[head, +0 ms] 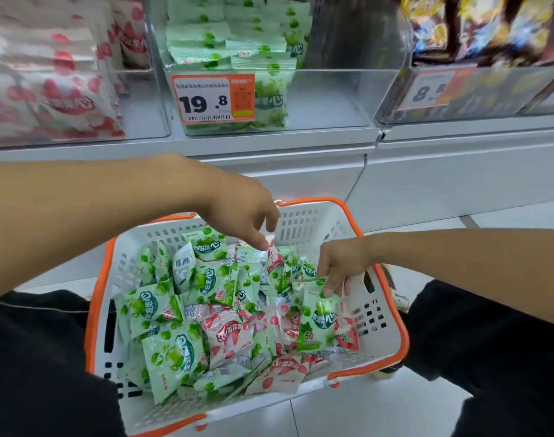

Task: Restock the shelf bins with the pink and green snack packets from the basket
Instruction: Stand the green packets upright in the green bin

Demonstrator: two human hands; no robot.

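A white basket with an orange rim (392,313) stands on the floor between my knees, filled with several green packets (171,354) and pink packets (228,335). My left hand (241,209) hovers over the basket's far side, fingers pointing down, holding nothing. My right hand (342,263) reaches into the right side and pinches the top of a green packet (316,320). On the shelf above, a clear bin (326,99) holds stacked green packets (231,36), and the bin to its left holds pink packets (48,86).
An orange price tag reading 19.8 (212,99) hangs on the green bin's front. A third bin (477,93) at the right holds dark and yellow snack bags. The white shelf base (301,171) runs behind the basket. The floor is pale tile.
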